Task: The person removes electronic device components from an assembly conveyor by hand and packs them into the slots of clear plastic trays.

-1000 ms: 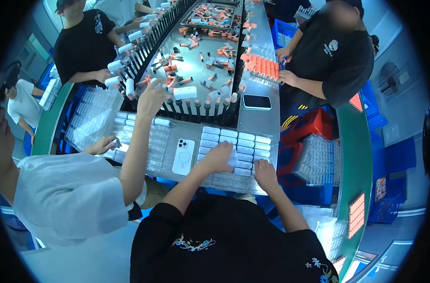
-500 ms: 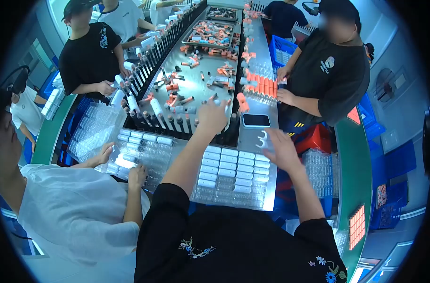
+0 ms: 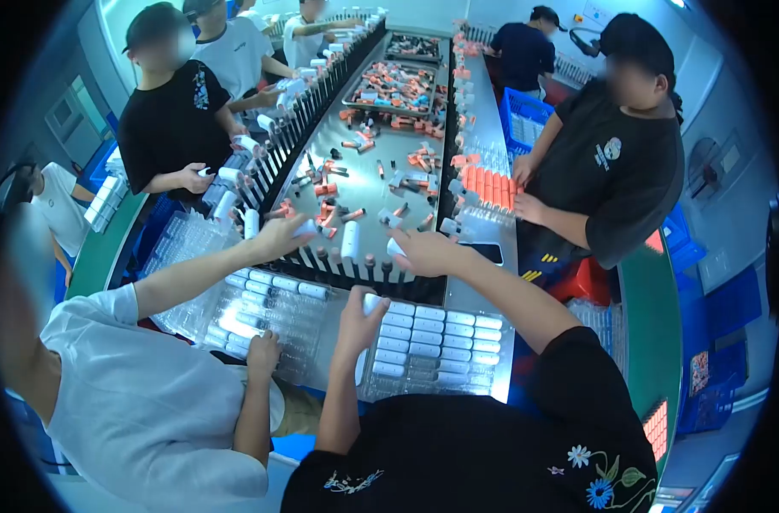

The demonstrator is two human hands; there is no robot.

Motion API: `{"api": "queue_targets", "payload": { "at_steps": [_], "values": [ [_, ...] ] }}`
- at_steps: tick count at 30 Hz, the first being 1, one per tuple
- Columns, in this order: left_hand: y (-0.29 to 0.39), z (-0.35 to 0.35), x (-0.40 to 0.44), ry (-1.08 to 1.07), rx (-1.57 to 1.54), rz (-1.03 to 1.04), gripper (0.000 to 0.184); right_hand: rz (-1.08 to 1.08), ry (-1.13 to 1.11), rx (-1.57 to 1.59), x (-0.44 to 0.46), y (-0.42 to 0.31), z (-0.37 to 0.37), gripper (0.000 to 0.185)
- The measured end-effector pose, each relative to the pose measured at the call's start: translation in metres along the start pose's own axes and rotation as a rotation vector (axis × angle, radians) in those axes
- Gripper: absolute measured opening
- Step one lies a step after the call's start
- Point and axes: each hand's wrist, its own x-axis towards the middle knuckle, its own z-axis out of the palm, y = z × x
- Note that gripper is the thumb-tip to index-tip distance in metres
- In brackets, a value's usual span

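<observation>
At the clear tray's [image 3: 404, 386] ten o'clock, the left hand [image 3: 361, 318] grips a white cylinder [image 3: 373, 303]; at that hand's one o'clock, the right hand [image 3: 425, 253] pinches another white piece [image 3: 395, 247] near black posts [image 3: 354, 270].

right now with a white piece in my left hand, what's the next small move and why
I'd probably lower the left hand and lay its white piece in the near end of the clear tray: slots there look unfilled, while white pieces line the farther rows. The right hand has another at its fingertips.
</observation>
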Motion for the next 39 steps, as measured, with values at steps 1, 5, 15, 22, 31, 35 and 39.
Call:
{"api": "queue_targets", "payload": {
  "at_steps": [1, 5, 15, 22, 31, 35, 39],
  "values": [
    [0.01, -0.002, -0.013, 0.007, -0.097, -0.004, 0.038, 0.039, 0.12, 0.096, -0.009, -0.011, 0.01, 0.063],
    [0.073, -0.006, -0.011, -0.083, -0.303, 0.059, 0.03, 0.131, 0.355, 0.308, -0.031, -0.027, 0.111, 0.064],
    [0.072, 0.097, 0.11, -0.047, 0.722, 0.199, 0.025, 0.279, 1.014, 0.171, -0.122, 0.005, 0.035, 0.041],
    [0.053, 0.026, 0.063, 0.147, 0.532, 0.156, 0.02, -0.039, 0.658, 0.134, -0.026, 0.004, -0.013, 0.038],
    [-0.077, 0.041, -0.094, -0.265, 0.464, 0.234, 0.044, -0.167, 0.32, -0.332, 0.01, -0.046, 0.01, 0.039],
    [-0.094, 0.045, -0.105, -0.256, 0.594, 0.362, 0.042, 0.169, 0.41, -0.173, 0.008, -0.068, 0.04, 0.049],
    [-0.083, 0.045, -0.099, -0.332, 0.867, 0.459, 0.033, 0.125, 0.5, -0.014, -0.028, -0.081, 0.084, 0.048]
  ]
}}
